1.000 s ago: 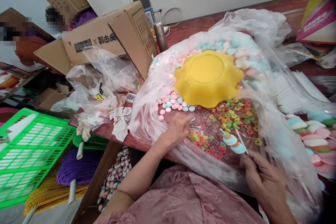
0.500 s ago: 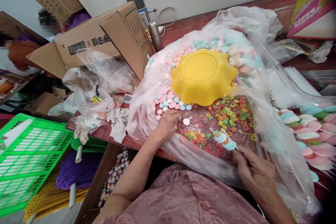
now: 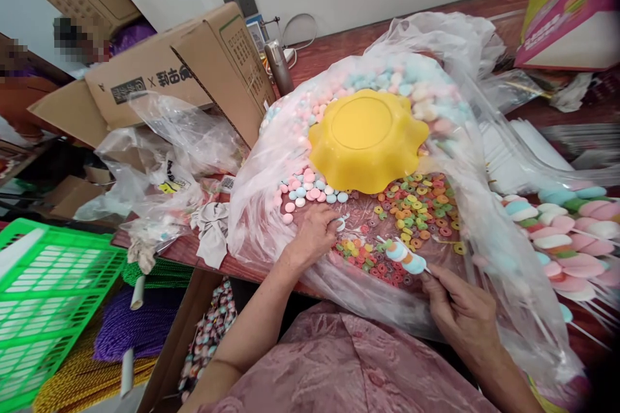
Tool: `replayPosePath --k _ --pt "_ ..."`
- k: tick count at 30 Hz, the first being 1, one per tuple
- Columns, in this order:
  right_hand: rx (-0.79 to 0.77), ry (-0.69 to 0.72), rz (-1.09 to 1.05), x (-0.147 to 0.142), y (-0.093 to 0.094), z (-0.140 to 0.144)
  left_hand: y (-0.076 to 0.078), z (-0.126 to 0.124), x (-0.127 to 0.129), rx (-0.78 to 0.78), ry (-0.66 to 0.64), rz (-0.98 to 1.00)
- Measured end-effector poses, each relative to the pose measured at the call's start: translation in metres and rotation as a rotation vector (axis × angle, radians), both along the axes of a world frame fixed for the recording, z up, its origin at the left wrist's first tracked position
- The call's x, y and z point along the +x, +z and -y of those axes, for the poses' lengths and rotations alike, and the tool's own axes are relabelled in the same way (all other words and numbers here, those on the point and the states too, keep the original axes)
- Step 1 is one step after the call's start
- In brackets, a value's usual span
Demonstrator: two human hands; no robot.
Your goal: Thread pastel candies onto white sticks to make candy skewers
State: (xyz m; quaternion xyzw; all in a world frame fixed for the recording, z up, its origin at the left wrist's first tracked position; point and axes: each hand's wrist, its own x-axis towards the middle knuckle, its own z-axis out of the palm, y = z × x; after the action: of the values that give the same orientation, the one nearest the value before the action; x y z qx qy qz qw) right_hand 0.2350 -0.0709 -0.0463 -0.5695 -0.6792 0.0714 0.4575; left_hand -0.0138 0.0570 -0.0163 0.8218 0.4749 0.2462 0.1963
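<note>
The candy skewer (image 3: 405, 257) slants — tip pointing left and forward.

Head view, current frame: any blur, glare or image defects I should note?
Head view: the left hand looks slightly soft, perhaps from motion, while the candy stick in the right hand reads more clearly; head view: a pale sheen veils the plastic sheet; head view: the right-hand corners fall dark, and pixelated patches sit at upper left.

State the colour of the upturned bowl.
The bowl is yellow, seen best in the head view.
</note>
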Motion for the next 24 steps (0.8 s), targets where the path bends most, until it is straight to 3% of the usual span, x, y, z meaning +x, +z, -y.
replayPosePath --k 4,7,9,12,16,20,24 --pt "0.011 0.017 0.009 0.000 0.000 -0.001 -0.004 0.011 0.005 0.097 -0.094 -0.065" --pt "0.028 0.033 0.025 -0.001 0.000 -0.001 -0.005 0.017 0.009 0.106 -0.060 -0.023" --pt "0.046 0.044 0.010 -0.002 0.000 -0.001 -0.002 0.019 0.010 0.033 0.004 0.142" --pt "0.079 0.071 -0.021 -0.006 0.001 0.001 0.008 0.023 0.012 -0.219 0.085 0.559" --pt "0.108 0.088 -0.042 -0.013 0.009 0.003 0.024 0.031 0.015 -0.496 0.067 0.934" --pt "0.129 0.095 -0.023 -0.019 0.021 0.004 0.029 0.040 0.020 -0.546 0.071 1.070" --pt "0.139 0.098 0.022 -0.021 0.025 0.003 0.026 0.046 0.027 -0.477 0.113 1.157"
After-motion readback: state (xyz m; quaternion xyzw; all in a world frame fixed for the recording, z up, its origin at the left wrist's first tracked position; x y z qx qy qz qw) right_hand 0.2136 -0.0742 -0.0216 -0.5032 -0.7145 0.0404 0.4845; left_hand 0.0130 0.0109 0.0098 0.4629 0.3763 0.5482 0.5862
